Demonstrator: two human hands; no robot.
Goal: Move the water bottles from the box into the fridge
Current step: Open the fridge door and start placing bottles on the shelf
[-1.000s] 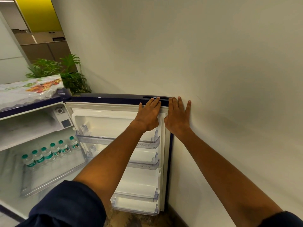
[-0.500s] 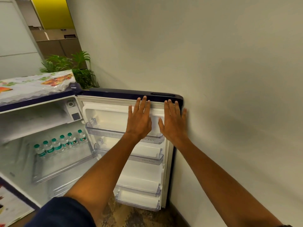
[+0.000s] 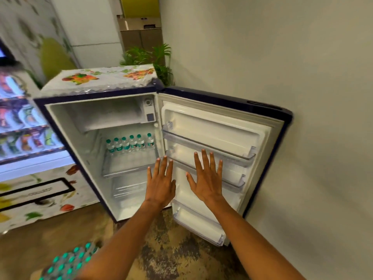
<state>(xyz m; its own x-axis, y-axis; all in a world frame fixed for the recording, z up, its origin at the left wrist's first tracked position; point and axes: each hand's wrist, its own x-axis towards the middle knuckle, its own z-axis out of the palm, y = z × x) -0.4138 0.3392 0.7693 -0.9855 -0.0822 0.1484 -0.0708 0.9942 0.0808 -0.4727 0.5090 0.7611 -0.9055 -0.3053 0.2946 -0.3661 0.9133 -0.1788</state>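
Both your left hand [image 3: 160,185] and right hand [image 3: 207,183] are empty, fingers spread; bottles [image 3: 70,263] wait packed at lower left, six more on the fridge [image 3: 96,158] shelf — probably heavyish and slick, so grip mid-body.

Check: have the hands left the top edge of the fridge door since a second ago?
Yes. Left hand and right hand have dropped from the fridge door top edge to its lower shelves, both open.

Both bare forearms reach forward from the near edge, side by side. The left hand [image 3: 160,183] and the right hand [image 3: 206,178] are held flat, backs toward the camera, fingers straight and spread, pointing up and away, holding nothing.
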